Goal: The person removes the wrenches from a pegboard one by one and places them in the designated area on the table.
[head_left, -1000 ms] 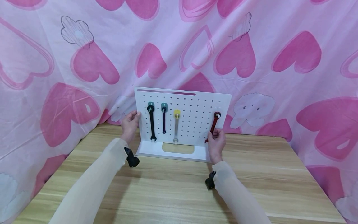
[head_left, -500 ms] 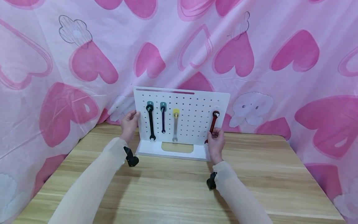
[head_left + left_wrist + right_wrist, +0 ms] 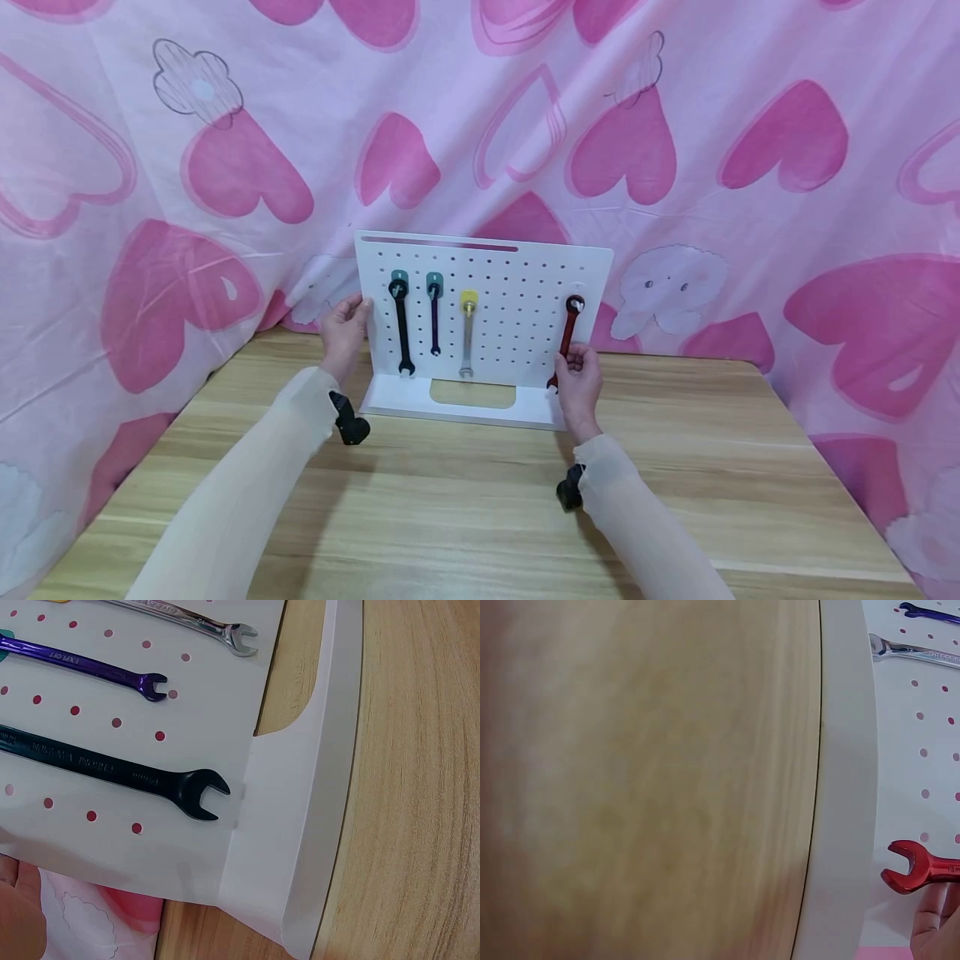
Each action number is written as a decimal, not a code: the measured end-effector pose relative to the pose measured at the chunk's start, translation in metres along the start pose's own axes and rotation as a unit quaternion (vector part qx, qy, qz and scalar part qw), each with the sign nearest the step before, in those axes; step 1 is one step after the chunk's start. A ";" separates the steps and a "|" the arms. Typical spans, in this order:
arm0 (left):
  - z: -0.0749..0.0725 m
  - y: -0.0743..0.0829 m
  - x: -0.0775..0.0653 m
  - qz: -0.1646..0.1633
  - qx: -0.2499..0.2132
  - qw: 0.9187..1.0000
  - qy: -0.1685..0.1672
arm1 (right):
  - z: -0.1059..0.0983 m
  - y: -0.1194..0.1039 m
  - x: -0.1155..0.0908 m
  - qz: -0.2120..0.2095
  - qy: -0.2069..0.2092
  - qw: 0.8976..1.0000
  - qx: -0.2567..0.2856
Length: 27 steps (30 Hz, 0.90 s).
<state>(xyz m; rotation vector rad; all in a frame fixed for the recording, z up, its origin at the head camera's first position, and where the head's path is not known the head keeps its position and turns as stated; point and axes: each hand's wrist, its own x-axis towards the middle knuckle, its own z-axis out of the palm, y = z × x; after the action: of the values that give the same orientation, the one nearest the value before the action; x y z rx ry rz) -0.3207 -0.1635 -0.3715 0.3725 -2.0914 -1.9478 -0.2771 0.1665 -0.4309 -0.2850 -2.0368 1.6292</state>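
Note:
A white pegboard stands on the table with several combination wrenches hung on its hooks. My left hand holds the board's left edge between thumb and fingers. With its ring end on a hook at the right, the red wrench slants so its open end points down and left. My right hand pinches that wrench low on its handle; in the right wrist view the fingers lie close by its open jaw. A black wrench, a purple wrench and a silver wrench hang straight down.
The board's white base has a cutout in the middle and rests on the wood-grain table. A pink heart-patterned cloth hangs right behind the table. Black wrist cameras sit below both hands.
The whole head view has shifted slightly, so board and hands appear a little further left. Both hands keep their hold, and the wrenches stay where they hang.

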 end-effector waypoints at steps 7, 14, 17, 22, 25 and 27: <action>0.000 -0.001 0.001 0.005 0.003 1.000 -0.001 | -0.004 -0.002 -0.002 0.010 -0.018 1.000 -0.004; 0.000 -0.002 0.000 0.001 0.006 1.000 0.001 | -0.009 -0.003 -0.004 0.006 -0.025 1.000 -0.002; 0.000 -0.002 0.001 0.000 0.004 1.000 -0.001 | -0.011 -0.002 -0.004 0.001 -0.027 1.000 -0.005; -0.001 -0.003 0.001 0.003 -0.003 1.000 -0.001 | -0.014 -0.002 -0.005 0.001 -0.036 0.999 -0.002; -0.001 -0.003 0.001 0.004 -0.006 1.000 0.000 | -0.016 -0.003 -0.006 0.000 -0.041 0.999 -0.003; -0.001 -0.002 0.001 0.002 -0.006 1.000 0.001 | -0.017 -0.003 -0.007 -0.002 -0.045 0.999 -0.005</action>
<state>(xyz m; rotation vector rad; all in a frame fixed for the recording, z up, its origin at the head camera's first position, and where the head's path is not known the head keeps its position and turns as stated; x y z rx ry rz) -0.3215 -0.1651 -0.3738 0.3662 -2.0771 -1.9557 -0.2624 0.1772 -0.4271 -0.2155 -2.1109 1.6578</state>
